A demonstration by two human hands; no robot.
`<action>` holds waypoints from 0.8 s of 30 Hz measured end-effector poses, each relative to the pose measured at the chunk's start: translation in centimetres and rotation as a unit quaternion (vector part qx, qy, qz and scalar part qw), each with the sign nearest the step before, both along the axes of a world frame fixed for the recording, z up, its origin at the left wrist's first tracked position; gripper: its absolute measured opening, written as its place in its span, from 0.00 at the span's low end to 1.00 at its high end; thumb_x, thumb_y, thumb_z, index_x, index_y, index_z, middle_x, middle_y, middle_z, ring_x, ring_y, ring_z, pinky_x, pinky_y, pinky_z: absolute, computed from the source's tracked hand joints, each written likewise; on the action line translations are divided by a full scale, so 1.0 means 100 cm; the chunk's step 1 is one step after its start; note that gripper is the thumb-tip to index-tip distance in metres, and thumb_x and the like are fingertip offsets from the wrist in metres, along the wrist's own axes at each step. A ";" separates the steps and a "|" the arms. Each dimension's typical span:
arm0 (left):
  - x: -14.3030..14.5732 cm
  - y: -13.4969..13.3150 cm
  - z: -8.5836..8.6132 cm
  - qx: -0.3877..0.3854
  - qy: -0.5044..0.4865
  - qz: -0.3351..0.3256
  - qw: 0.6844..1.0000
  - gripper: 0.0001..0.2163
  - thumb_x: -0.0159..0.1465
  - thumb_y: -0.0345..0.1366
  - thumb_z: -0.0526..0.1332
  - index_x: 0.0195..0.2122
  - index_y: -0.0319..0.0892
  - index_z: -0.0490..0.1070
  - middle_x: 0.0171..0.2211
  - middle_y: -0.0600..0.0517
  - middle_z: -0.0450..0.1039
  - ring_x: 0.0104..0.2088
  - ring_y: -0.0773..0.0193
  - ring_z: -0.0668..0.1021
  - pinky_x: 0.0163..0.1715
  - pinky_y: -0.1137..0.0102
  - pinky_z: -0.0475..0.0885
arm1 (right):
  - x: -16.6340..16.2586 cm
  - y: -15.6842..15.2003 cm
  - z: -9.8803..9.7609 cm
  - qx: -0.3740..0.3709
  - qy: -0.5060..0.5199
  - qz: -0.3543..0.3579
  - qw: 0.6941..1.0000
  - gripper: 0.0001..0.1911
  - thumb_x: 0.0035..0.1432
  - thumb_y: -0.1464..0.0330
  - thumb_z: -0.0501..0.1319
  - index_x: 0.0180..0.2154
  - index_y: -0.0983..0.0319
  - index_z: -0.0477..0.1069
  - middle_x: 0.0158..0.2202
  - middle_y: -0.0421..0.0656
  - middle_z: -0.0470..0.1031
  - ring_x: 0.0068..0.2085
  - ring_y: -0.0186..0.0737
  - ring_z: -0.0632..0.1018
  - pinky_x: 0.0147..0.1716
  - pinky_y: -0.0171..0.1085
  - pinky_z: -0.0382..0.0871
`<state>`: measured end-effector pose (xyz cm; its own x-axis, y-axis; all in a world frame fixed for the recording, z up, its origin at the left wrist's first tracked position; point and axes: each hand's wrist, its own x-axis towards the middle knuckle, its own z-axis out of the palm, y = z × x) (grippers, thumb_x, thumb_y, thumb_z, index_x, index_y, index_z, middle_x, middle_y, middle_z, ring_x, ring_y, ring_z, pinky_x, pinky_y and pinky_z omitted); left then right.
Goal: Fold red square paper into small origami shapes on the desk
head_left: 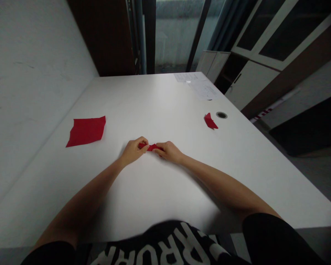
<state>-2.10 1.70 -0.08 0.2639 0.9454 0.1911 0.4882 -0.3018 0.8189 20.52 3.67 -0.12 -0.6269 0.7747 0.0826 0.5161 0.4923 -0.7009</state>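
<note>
Between my two hands is a small folded piece of red paper point(152, 147), held low over the white table. My left hand point(135, 150) pinches its left end with thumb and fingers. At the other end, my right hand point(168, 151) is closed on it in the same way. Only the short middle stretch of the paper shows; both ends are hidden by my fingers. A flat, roughly square red sheet point(86, 131) with uneven edges lies to the left. Off to the right rests a small folded red piece point(210, 121), partly raised from the surface.
The white table point(154, 103) meets a pale wall point(38, 73) on the left. A round cable hole point(221, 115) sits near its right edge. Printed sheets point(202, 89) lie at the far right corner. Cabinets point(253, 81) stand beyond the right side.
</note>
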 end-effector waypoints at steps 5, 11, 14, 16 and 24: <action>-0.004 0.000 0.003 0.089 0.216 -0.079 0.969 0.10 0.68 0.45 0.59 0.44 0.51 0.79 0.41 0.52 0.82 0.39 0.57 0.81 0.38 0.67 0.70 | 0.001 0.000 -0.003 0.137 -0.103 0.022 0.985 0.14 0.71 0.61 0.56 0.36 0.61 0.75 0.29 0.44 0.77 0.30 0.37 0.73 0.30 0.35 0.54; -0.001 0.000 -0.006 0.128 0.287 -0.065 0.947 0.13 0.72 0.45 0.55 0.43 0.50 0.79 0.38 0.51 0.82 0.38 0.58 0.80 0.36 0.68 0.67 | 0.000 -0.001 -0.001 0.194 -0.132 0.041 0.971 0.12 0.72 0.63 0.55 0.39 0.61 0.74 0.36 0.46 0.78 0.39 0.39 0.74 0.35 0.36 0.58; 0.003 -0.002 -0.004 0.149 0.301 -0.060 0.940 0.12 0.71 0.44 0.56 0.42 0.48 0.79 0.37 0.49 0.81 0.38 0.58 0.79 0.38 0.68 0.67 | 0.000 -0.001 0.000 0.207 -0.129 0.046 0.969 0.12 0.71 0.64 0.55 0.39 0.61 0.74 0.37 0.46 0.78 0.40 0.40 0.73 0.35 0.36 0.59; 0.005 -0.003 -0.002 0.151 0.300 -0.062 0.940 0.12 0.71 0.43 0.57 0.41 0.48 0.79 0.36 0.48 0.81 0.37 0.58 0.78 0.38 0.67 0.67 | 0.000 -0.001 0.000 0.216 -0.130 0.051 0.966 0.12 0.72 0.64 0.55 0.38 0.61 0.74 0.37 0.46 0.77 0.39 0.40 0.72 0.35 0.36 0.59; 0.001 -0.001 -0.008 0.147 0.321 -0.064 0.933 0.13 0.71 0.43 0.55 0.38 0.48 0.79 0.32 0.48 0.79 0.35 0.57 0.77 0.36 0.67 0.67 | -0.001 -0.002 0.000 0.238 -0.147 0.057 0.959 0.14 0.71 0.64 0.55 0.36 0.61 0.75 0.35 0.46 0.77 0.39 0.41 0.71 0.36 0.37 0.59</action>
<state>-2.00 1.58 -0.84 0.5204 0.8301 0.2004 0.7946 -0.5566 0.2425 20.41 3.50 -0.08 -0.7555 0.6183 0.2168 0.5804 0.7851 -0.2164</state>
